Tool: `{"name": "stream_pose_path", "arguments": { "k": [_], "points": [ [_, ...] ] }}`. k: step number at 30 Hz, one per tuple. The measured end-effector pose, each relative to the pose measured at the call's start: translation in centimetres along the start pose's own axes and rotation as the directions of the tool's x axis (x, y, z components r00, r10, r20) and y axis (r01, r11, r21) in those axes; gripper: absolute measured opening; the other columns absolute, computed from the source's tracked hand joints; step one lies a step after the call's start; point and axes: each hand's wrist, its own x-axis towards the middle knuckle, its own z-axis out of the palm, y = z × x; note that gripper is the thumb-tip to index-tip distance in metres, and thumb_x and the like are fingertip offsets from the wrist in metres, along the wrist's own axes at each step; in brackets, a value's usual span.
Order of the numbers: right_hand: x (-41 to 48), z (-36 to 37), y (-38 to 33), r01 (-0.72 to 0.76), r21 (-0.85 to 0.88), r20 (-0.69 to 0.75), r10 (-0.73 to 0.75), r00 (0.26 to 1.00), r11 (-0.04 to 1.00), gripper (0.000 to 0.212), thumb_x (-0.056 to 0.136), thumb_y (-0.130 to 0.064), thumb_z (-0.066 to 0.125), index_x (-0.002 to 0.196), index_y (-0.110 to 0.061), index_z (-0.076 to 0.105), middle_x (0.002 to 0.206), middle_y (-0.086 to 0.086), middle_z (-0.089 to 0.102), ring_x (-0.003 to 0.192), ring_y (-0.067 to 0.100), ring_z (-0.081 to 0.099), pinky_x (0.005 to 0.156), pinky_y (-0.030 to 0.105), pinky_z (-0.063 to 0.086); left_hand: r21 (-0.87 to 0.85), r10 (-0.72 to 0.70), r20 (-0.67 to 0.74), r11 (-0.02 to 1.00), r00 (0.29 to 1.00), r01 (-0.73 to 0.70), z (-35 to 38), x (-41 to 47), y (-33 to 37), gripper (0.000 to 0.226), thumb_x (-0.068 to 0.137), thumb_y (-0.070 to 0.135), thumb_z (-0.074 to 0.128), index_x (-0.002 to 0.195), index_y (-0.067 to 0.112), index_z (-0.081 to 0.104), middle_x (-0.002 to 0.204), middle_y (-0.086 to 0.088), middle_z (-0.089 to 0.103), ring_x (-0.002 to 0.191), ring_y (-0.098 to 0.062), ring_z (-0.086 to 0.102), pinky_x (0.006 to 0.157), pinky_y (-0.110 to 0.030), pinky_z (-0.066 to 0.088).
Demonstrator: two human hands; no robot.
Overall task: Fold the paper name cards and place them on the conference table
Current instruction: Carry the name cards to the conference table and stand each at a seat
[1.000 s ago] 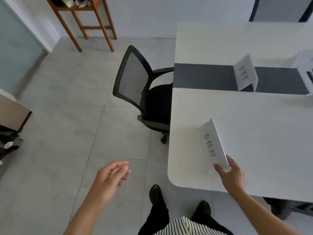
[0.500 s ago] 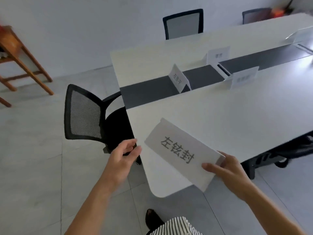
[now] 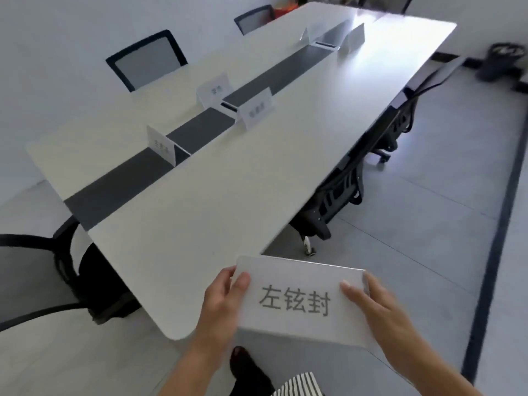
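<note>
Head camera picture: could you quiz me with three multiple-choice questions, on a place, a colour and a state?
1. Where is the white paper name card printed with three characters? A) standing on a chair B) in the air by the long white conference table's near end C) on the floor
2. What colour is the strip along the table's middle? A) red B) dark grey C) green
3. How is the card held? A) untouched B) by one hand C) by both hands
Answers: B, it is off the tabletop; B, the band looks dark grey; C, the left hand and right hand each grip an end.
</note>
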Motion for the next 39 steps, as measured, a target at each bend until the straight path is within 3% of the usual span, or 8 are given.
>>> {"name": "stream_pose_path", "arguments": {
  "k": [3, 7, 10, 14, 21, 26, 33, 39],
  "points": [
    [-1.6, -4.1, 1.7, -0.053, 0.002, -0.181, 0.053, 0.982, 0.999, 0.017, 0.093, -0.031, 0.054, 0.094, -0.015, 0.061, 0.080, -0.003, 0.075, 0.062, 0.007, 0.069, 0.058, 0.026, 0.050, 0.035, 0.009, 0.082, 0.999, 0.997, -0.012, 5.4, -0.6, -0.7, 0.015, 0.095, 0.015, 0.052, 0.102, 0.007, 0.061, 0.085, -0.007, 0.072, 0.066, -0.008, 0.068, 0.054, -0.017, 0.051],
    [-2.1, -9.4, 1.8, -0.007, 0.069, -0.342, 0.030, 0.939, 0.998, 0.020, 0.094, -0.032, 0.052, 0.089, -0.014, 0.060, 0.070, -0.004, 0.073, 0.055, 0.005, 0.067, 0.052, 0.022, 0.048, 0.117, -0.005, 0.254, 0.993, 0.967, -0.026, 11.5, 0.2, -0.6, 0.013, 0.095, 0.021, 0.051, 0.103, 0.017, 0.061, 0.089, -0.006, 0.074, 0.076, -0.014, 0.070, 0.063, -0.024, 0.054],
    [-0.8, -13.5, 1.5, 0.004, 0.120, -0.420, 0.047, 0.906, 0.993, 0.019, 0.094, -0.031, 0.052, 0.090, -0.014, 0.059, 0.067, -0.004, 0.073, 0.053, 0.006, 0.068, 0.043, 0.014, 0.046, 0.197, -0.019, 0.396, 0.978, 0.918, -0.065, 16.1, 2.6, 0.3, 0.018, 0.095, 0.030, 0.048, 0.109, 0.023, 0.058, 0.094, -0.004, 0.074, 0.084, -0.017, 0.072, 0.066, -0.024, 0.054],
    [2.2, -19.1, 0.3, 0.036, 0.164, -0.516, 0.054, 0.855, 0.986, 0.020, 0.094, -0.032, 0.053, 0.094, -0.012, 0.058, 0.074, -0.001, 0.074, 0.059, 0.011, 0.070, 0.046, 0.017, 0.049, 0.252, -0.053, 0.552, 0.962, 0.832, -0.106, 23.3, 7.0, 2.2, 0.031, 0.089, 0.039, 0.046, 0.115, 0.024, 0.054, 0.096, -0.004, 0.074, 0.086, -0.018, 0.072, 0.067, -0.023, 0.055],
    [8.4, -29.6, -5.9, 0.126, 0.201, -0.727, 0.062, 0.683, 0.972, 0.019, 0.091, -0.032, 0.058, 0.092, -0.014, 0.061, 0.086, 0.012, 0.075, 0.076, 0.029, 0.073, 0.071, 0.046, 0.060, 0.225, -0.058, 0.753, 0.959, 0.655, -0.173, 38.1, 15.8, 8.3, 0.037, 0.088, 0.036, 0.046, 0.122, 0.023, 0.054, 0.105, 0.001, 0.073, 0.094, -0.011, 0.070, 0.073, -0.020, 0.054],
    [11.8, -36.7, -8.9, 0.182, 0.259, -0.793, 0.101, 0.601, 0.949, 0.018, 0.090, -0.035, 0.059, 0.096, -0.019, 0.062, 0.092, 0.012, 0.075, 0.085, 0.033, 0.072, 0.078, 0.054, 0.058, 0.304, -0.098, 0.823, 0.908, 0.559, -0.289, 48.7, 21.2, 11.0, 0.047, 0.081, 0.057, 0.056, 0.120, 0.030, 0.051, 0.110, 0.003, 0.071, 0.100, -0.014, 0.068, 0.092, -0.042, 0.053],
    [17.9, -48.6, -9.9, 0.204, 0.353, -0.822, 0.199, 0.534, 0.913, 0.019, 0.091, -0.030, 0.058, 0.099, -0.013, 0.062, 0.092, 0.011, 0.075, 0.085, 0.031, 0.072, 0.074, 0.044, 0.059, 0.392, -0.175, 0.831, 0.858, 0.528, -0.331, 63.4, 26.4, 11.2, 0.046, 0.082, 0.056, 0.058, 0.116, 0.025, 0.053, 0.104, 0.005, 0.074, 0.095, -0.012, 0.070, 0.088, -0.041, 0.055],
    [25.5, -62.4, -14.1, 0.179, 0.352, -0.780, 0.183, 0.599, 0.919, 0.021, 0.091, -0.034, 0.058, 0.097, -0.014, 0.062, 0.090, 0.008, 0.075, 0.082, 0.027, 0.073, 0.068, 0.041, 0.059, 0.414, -0.154, 0.789, 0.848, 0.594, -0.330, 77.0, 31.6, 13.8, 0.057, 0.076, 0.064, 0.058, 0.120, 0.028, 0.052, 0.111, 0.008, 0.072, 0.105, -0.012, 0.067, 0.096, -0.045, 0.051]
  ]
}}
